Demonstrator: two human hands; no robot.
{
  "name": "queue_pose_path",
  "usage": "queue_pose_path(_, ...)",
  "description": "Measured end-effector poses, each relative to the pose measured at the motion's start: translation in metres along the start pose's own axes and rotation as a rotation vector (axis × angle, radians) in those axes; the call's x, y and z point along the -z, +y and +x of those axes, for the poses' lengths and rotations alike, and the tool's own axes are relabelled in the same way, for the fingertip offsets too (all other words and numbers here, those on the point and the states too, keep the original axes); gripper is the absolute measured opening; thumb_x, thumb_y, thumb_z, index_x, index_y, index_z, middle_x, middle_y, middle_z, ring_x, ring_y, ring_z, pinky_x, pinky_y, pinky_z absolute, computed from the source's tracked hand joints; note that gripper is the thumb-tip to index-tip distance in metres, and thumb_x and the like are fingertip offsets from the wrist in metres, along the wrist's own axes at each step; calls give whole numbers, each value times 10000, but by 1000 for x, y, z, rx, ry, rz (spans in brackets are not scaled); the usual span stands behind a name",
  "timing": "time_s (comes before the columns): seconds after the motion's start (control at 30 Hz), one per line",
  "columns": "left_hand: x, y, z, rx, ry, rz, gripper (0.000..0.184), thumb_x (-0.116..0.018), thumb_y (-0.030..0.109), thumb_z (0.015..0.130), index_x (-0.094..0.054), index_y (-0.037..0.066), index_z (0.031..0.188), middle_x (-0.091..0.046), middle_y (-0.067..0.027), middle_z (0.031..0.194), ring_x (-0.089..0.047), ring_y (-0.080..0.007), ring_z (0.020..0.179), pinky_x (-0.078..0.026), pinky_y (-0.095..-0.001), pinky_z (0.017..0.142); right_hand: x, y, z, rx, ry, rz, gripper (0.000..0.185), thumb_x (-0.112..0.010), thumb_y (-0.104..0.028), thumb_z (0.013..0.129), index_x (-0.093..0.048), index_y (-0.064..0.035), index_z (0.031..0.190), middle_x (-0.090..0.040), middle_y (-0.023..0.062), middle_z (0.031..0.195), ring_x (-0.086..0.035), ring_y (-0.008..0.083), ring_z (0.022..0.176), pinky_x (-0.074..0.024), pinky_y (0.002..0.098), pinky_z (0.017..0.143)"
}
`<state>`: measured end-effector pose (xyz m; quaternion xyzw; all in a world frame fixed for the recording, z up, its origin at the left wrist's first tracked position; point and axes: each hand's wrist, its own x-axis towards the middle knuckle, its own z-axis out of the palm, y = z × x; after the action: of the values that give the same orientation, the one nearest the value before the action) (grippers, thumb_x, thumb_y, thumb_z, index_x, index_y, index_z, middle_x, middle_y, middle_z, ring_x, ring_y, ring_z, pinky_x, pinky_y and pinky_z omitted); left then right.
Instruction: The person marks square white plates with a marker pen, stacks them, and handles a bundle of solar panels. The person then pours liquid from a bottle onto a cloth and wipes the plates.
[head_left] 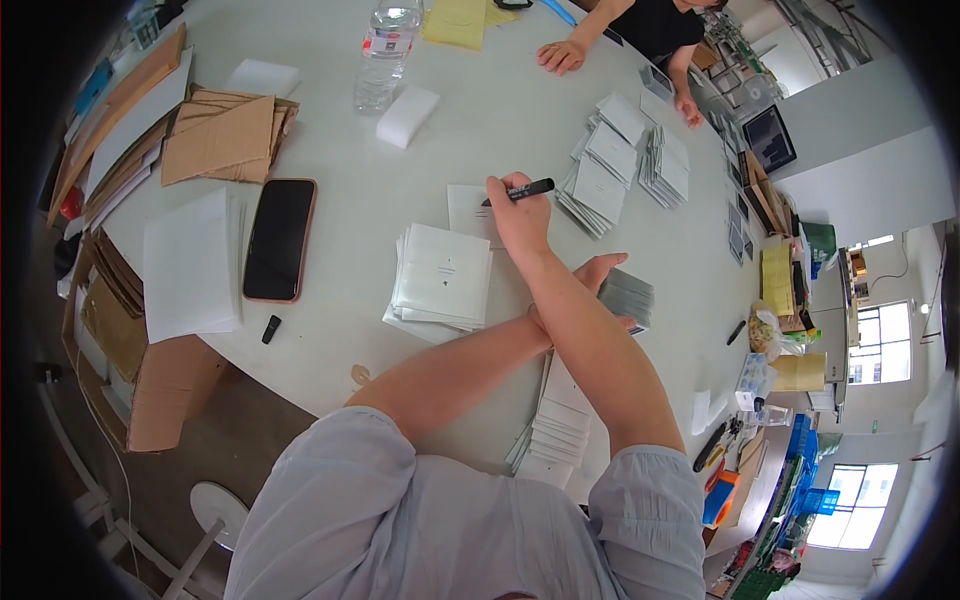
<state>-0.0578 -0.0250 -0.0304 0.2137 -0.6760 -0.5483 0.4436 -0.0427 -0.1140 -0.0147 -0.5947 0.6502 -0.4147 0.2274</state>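
My forearms cross, the right one over the left. My right hand point(522, 215) is closed around a black marker point(530, 189), its tip end down over a flat white card point(466, 205). Beyond the crossing, my left hand point(598, 275) grips a stack of thin grey cards point(628, 298), thumb on the far side and fingertips on the near side; my right forearm hides part of it. Just left of my hands lies a pile of white square sleeves point(440, 272) with small print. A fanned row of white sleeves point(556, 425) runs beneath my right forearm.
Left are a phone point(279, 240), white sheets point(188, 265), a black cap point(271, 329) and cardboard point(220, 140). A water bottle point(388, 55) and white foam block point(407, 116) stand farther back. Several sleeve piles point(600, 170) lie near another person's hand point(562, 57).
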Motion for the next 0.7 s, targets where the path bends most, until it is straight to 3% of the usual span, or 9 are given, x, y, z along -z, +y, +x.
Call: queue_pose_path(0.7, 1, 3, 0, 21, -14, 22, 942, -743, 474, 711, -232, 69, 1390, -373, -152, 1350, -393, -298, 1242, -340, -399, 1007, -1, 2, -1, 49, -8, -40, 234, -624, -238, 807, -577, -26, 721, -580, 89, 582, -553, 240, 533, -439, 357, 549)
